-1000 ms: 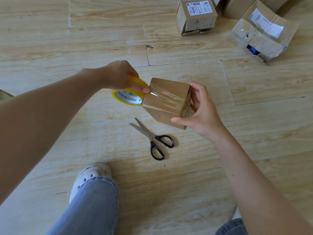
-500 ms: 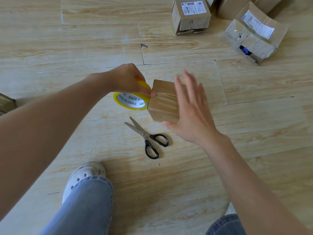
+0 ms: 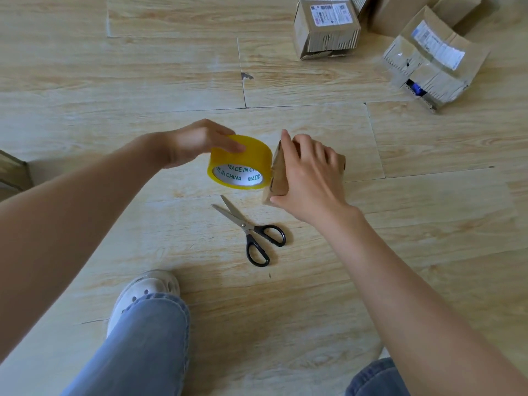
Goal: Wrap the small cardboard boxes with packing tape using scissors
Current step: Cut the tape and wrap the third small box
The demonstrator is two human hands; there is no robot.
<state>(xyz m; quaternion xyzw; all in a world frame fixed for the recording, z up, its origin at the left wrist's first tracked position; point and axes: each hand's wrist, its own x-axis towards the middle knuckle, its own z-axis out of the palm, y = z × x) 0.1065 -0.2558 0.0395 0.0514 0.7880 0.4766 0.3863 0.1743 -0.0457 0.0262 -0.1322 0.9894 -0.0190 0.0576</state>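
— Above the floor (image 3: 120, 81), what do you hold?
— My left hand (image 3: 197, 141) grips the tape (image 3: 243, 155), fingers curled over its top. My right hand (image 3: 311, 178) clasps the box (image 3: 278, 172), fingers across its top, thumb at its near edge. The tape sits against its left face.
— Scissors (image 3: 244, 225)?
— On the floor just below the box, blades apart, untouched. Other boxes (image 3: 327, 27) lie far right.

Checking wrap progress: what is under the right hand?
The small cardboard box, gripped by the right hand, one face beside the tape roll. The hand covers its top; tape there cannot be seen.
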